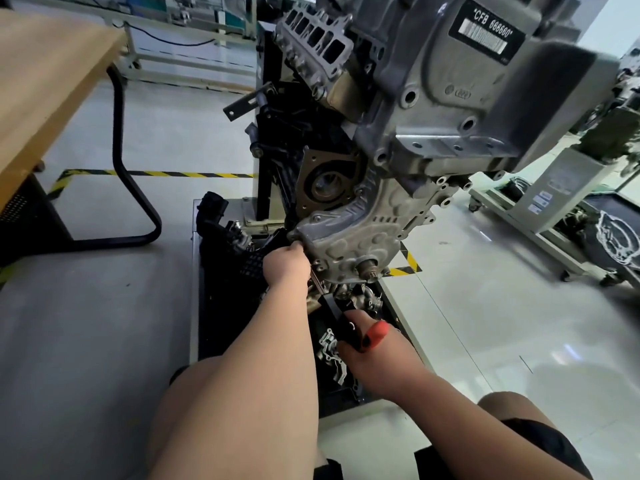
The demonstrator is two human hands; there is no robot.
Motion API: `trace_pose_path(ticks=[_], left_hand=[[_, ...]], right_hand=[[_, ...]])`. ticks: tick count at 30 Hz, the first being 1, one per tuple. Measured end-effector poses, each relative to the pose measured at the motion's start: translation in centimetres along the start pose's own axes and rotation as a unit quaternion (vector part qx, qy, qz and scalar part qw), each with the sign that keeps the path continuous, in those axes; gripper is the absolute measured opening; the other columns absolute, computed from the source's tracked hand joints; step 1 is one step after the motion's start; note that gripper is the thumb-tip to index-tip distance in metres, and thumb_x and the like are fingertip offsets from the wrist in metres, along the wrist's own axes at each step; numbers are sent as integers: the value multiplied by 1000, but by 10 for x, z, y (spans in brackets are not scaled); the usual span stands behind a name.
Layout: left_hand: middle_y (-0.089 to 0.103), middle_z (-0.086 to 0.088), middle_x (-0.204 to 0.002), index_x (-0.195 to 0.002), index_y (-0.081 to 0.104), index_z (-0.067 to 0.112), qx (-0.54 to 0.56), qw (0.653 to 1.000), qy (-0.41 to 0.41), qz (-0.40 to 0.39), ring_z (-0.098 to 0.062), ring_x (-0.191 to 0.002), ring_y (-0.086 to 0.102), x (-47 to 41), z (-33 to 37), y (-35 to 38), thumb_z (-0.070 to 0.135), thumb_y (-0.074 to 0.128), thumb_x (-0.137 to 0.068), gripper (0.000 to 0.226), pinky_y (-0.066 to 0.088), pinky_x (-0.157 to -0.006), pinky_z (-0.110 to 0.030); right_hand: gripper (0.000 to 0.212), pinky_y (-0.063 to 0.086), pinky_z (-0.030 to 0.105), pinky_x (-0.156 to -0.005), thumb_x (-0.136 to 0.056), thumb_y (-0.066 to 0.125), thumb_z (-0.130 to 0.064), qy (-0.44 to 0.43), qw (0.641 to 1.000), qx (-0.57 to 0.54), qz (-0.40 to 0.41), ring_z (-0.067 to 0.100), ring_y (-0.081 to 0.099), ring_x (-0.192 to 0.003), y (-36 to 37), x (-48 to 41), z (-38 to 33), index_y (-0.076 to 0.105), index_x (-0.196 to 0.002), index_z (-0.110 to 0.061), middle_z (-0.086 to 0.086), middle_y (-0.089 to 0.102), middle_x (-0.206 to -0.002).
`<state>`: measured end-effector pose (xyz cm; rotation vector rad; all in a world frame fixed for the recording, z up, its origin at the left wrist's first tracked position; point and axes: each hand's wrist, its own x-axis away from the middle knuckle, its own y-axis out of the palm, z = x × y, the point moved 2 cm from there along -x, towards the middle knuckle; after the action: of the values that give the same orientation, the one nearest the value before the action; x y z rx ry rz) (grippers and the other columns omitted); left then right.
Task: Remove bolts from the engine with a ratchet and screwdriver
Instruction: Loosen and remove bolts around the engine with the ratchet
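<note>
Engine (450, 98) hangs tilted, silver cover (349, 237) at its lower end. Right hand (377, 355) grips screwdriver (374, 335), fingers clamped round red-black handle, thumb along top. Shaft runs up-left to cover's lower edge. Left hand (285, 266) at same edge beside shaft tip; fingers hidden behind knuckles, cannot tell whether they pinch anything. Loose metal parts (329, 344) on black mat (225, 306) below. Wooden counter (41, 81) far left.
</note>
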<state>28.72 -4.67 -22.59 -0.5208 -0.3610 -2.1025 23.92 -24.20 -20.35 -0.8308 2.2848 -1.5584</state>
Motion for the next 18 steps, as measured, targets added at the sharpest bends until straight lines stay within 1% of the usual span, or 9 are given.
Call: trace_pose_path(ticks=[2, 4, 5, 7, 9, 11, 14, 15, 18], left_hand=[[69, -17, -85, -64, 58, 12, 10, 1000, -5, 8, -35, -81, 68, 1, 0, -2, 26, 62, -92, 32, 58, -84, -47], [61, -7, -67, -63, 58, 13, 17, 1000, -18, 4, -24, -58, 58, 3, 1, -3, 25, 63, -93, 32, 56, -74, -37], [57, -4, -62, -63, 57, 13, 10, 1000, -19, -2, -21, -52, 53, 3, 2, -3, 25, 62, -93, 33, 54, -69, -36], [56, -2, -61, -62, 57, 15, -23, 1000, 3, -8, -21, -51, 52, 5, 4, -1, 25, 61, -94, 34, 55, -71, -38], [56, -2, -64, -62, 57, 18, -48, 998, 30, -3, -24, -62, 55, 7, 5, -1, 25, 58, -95, 34, 58, -80, -43], [58, -4, -67, -64, 57, 19, -57, 997, 43, 6, -26, -69, 57, 8, 4, -2, 26, 56, -96, 33, 57, -82, -44], [58, -3, -66, -64, 58, 19, -43, 996, 78, 29, -26, -65, 57, 15, 6, -4, 29, 55, -97, 35, 54, -72, -39], [58, -1, -63, -64, 59, 20, -34, 994, 99, 35, -25, -62, 57, 19, 9, -5, 30, 55, -97, 35, 53, -70, -37], [62, 9, -53, -69, 69, 25, 3, 985, 161, 56, -10, -48, 59, 41, 29, -14, 34, 56, -96, 32, 51, -59, -28]], right_hand=[[34, 49, 29, -69, -88, 54, -38, -14, 1000, -2, 2, 26, 63, -89, 0, -1, -2, 50, -120, -28, 1, 67, -93], [30, 52, 32, -71, -87, 53, -37, -17, 1000, -8, 4, 27, 64, -88, -1, -1, -3, 51, -115, -28, 1, 67, -92], [29, 53, 34, -73, -86, 52, -37, -15, 1000, -13, 5, 27, 64, -89, -1, -1, -3, 51, -114, -28, 0, 67, -92], [32, 53, 35, -75, -87, 53, -39, -14, 1000, -21, 3, 27, 64, -92, 0, 0, 0, 50, -117, -28, 0, 66, -95], [38, 54, 35, -76, -87, 53, -41, -15, 999, -33, -3, 26, 64, -92, 0, 0, 3, 48, -123, -29, 0, 67, -97], [42, 54, 34, -76, -88, 54, -42, -21, 999, -35, 0, 25, 64, -94, 0, -2, 7, 47, -127, -29, 0, 67, -99], [45, 52, 31, -79, -88, 55, -41, -28, 999, -46, 1, 22, 64, -98, -3, -5, 11, 46, -131, -32, -2, 68, -106], [45, 52, 29, -78, -87, 56, -41, -23, 997, -74, -2, 19, 64, -97, -4, -5, 13, 47, -131, -35, -4, 68, -107], [43, 50, 21, -68, -85, 60, -37, 0, 976, -219, -14, 6, 64, -81, -16, -5, 14, 51, -127, -38, -10, 68, -100]])
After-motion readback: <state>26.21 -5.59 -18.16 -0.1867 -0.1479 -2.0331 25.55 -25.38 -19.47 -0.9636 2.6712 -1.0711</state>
